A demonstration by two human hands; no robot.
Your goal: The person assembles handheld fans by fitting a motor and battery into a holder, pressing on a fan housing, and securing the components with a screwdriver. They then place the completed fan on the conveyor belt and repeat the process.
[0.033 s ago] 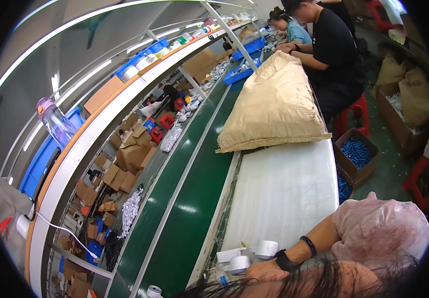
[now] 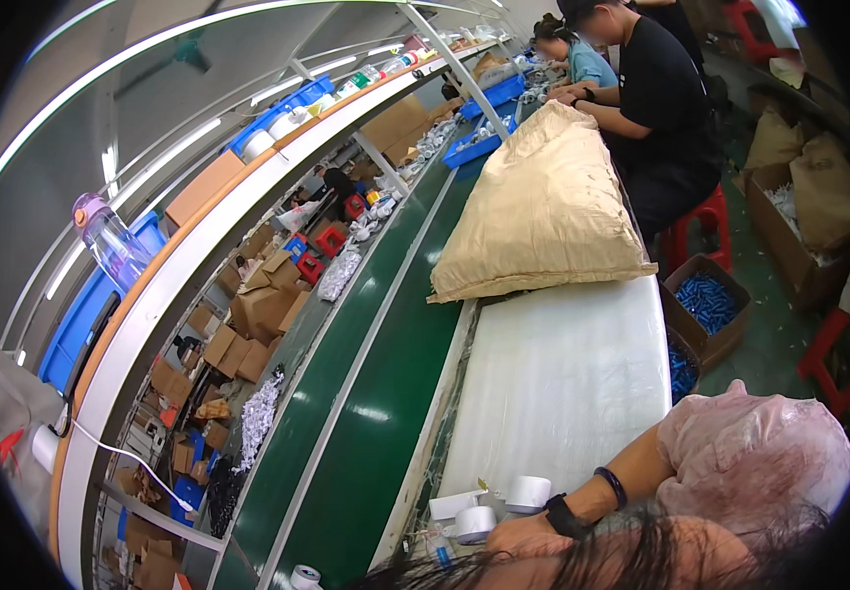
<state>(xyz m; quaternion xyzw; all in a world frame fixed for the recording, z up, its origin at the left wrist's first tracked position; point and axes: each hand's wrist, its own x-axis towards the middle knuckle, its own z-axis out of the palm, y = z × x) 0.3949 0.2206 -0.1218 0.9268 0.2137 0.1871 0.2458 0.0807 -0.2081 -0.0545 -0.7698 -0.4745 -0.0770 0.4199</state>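
Observation:
My right hand (image 2: 523,536) rests low on the white-covered worktop (image 2: 572,364), back upward, with a black watch and a dark wristband on the arm. A pinkish translucent sleeve (image 2: 749,452) covers the arm above. Its fingers are hidden behind strands of dark hair and bare skin along the lower edge, so its grip does not show. Close by stand two white tape rolls, one roll (image 2: 475,524) beside the fingers and another roll (image 2: 528,494) just beyond, next to a small white box (image 2: 456,504). My left hand cannot be made out.
A large tan sack (image 2: 543,216) lies across the worktop's far part. Left of it runs a green conveyor belt (image 2: 376,393), with a shelf carrying a bottle (image 2: 110,241) above. Cartons of blue parts (image 2: 708,300) and a red stool (image 2: 838,362) stand right. Co-workers sit beyond.
The ceiling fan's blades stand differently at the upper left. My arm and the things on the worktop look the same.

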